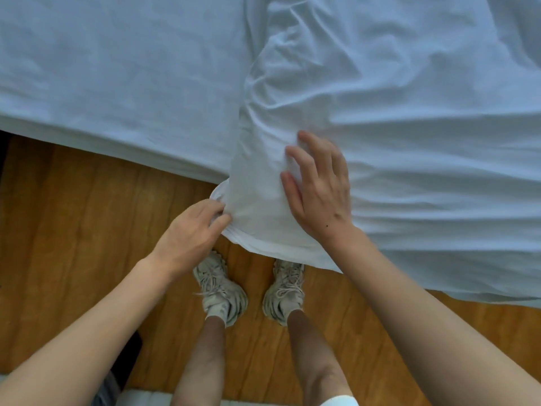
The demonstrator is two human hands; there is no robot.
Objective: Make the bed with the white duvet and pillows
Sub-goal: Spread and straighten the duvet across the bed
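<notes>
White duvet point(395, 118) corner's pinched in my left hand point(190, 232). Right hand point(319, 186) lies flat on it, fingers spread. Fabric's pretty wrinkled, draping off the bed edge.

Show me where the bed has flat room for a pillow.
Bare sheet left of the duvet edge is flat and free. Crowded: the duvet corner, which the left hand pinches and the right hand presses.

Bare wooden floor point(73, 218) lies open left of the overhanging duvet point(409, 142).
</notes>
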